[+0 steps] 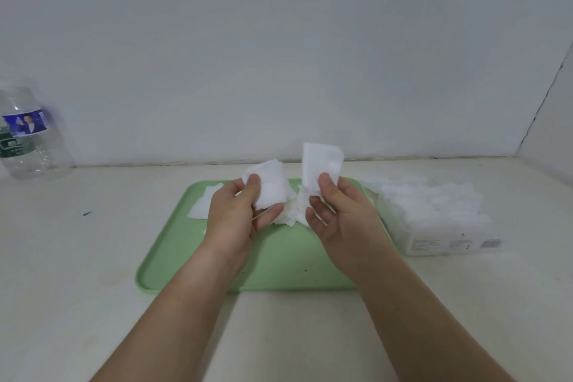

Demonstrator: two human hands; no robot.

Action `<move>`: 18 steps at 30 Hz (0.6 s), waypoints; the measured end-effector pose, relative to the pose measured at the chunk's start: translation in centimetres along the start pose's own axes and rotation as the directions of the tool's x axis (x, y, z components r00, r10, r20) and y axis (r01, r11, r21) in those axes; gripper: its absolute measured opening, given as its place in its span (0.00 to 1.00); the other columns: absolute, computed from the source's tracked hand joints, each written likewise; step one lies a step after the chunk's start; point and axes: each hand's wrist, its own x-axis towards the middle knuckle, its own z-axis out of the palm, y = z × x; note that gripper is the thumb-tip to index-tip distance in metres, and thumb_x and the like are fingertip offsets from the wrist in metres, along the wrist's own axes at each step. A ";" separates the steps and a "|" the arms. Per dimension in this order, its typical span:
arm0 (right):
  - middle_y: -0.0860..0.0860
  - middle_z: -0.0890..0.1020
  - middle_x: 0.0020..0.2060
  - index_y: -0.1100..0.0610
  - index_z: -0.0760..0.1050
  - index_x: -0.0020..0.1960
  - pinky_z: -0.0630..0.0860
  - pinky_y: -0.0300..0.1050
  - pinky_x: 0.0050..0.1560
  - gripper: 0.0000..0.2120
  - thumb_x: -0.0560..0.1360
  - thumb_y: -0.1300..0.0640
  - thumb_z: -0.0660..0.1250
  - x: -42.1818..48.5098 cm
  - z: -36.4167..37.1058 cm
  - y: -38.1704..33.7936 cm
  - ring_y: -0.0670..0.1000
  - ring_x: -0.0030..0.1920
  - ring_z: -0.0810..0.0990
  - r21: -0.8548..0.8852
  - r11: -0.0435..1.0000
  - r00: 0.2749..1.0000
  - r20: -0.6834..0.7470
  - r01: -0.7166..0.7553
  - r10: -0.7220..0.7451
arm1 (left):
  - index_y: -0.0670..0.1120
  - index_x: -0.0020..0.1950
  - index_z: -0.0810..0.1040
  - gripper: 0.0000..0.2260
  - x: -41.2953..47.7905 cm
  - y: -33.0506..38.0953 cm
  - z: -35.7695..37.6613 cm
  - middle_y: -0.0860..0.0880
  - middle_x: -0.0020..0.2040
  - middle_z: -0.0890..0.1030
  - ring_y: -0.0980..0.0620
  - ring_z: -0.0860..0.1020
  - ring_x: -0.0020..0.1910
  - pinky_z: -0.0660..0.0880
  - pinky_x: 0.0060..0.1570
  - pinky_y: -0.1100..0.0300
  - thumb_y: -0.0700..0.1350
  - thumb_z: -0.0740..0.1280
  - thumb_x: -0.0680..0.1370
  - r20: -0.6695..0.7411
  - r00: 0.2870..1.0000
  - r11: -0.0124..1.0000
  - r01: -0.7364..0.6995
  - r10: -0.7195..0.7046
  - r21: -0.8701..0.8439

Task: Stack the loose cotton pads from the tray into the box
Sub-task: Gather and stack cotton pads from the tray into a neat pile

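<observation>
Both hands are raised over the pale green plastic tray (279,270). The left hand (235,211) pinches a small stack of square white cotton pads (269,186) between thumb and curled fingers, likely to keep the edges aligned. The right hand (338,214) pinches a single white pad (321,161) upright by its lower edge, probably to add it. Loose pads (204,205) lie at the tray's 10 to 12 o'clock. The clear plastic box (440,226), part-filled, sits at 3 o'clock.

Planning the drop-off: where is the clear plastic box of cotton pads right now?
Head view: the clear plastic box sits on the white table, far right, beside the green plastic tray, just past the right hand.
</observation>
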 end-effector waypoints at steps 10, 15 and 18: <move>0.49 0.80 0.34 0.56 0.79 0.45 0.74 0.39 0.34 0.04 0.74 0.59 0.74 -0.4 0.7 1.2 0.46 0.33 0.76 -0.292 0.956 1.000 -0.025 -0.012 0.005 | 0.39 0.57 0.81 0.10 -0.7 -0.7 0.7 0.43 0.48 0.86 0.51 0.85 0.44 0.82 0.40 0.60 0.44 0.67 0.82 0.106 0.994 0.991 -0.050 0.037 0.126; 0.50 0.81 0.35 0.56 0.79 0.45 0.74 0.39 0.34 0.05 0.74 0.59 0.75 -0.4 0.7 1.3 0.46 0.32 0.76 -0.309 0.951 0.999 -0.043 -0.013 0.000 | 0.39 0.56 0.81 0.10 -0.9 -0.8 0.9 0.45 0.46 0.86 0.51 0.85 0.43 0.81 0.40 0.60 0.44 0.67 0.82 0.131 0.991 0.993 -0.039 0.024 0.113; 0.51 0.81 0.35 0.57 0.78 0.47 0.74 0.39 0.34 0.06 0.74 0.59 0.75 -0.4 0.6 1.3 0.46 0.33 0.76 -0.310 0.950 0.997 -0.072 -0.017 -0.005 | 0.41 0.54 0.81 0.08 -0.8 -0.8 0.9 0.47 0.43 0.85 0.51 0.84 0.44 0.81 0.47 0.55 0.45 0.66 0.82 0.116 0.993 0.995 -0.027 0.016 0.098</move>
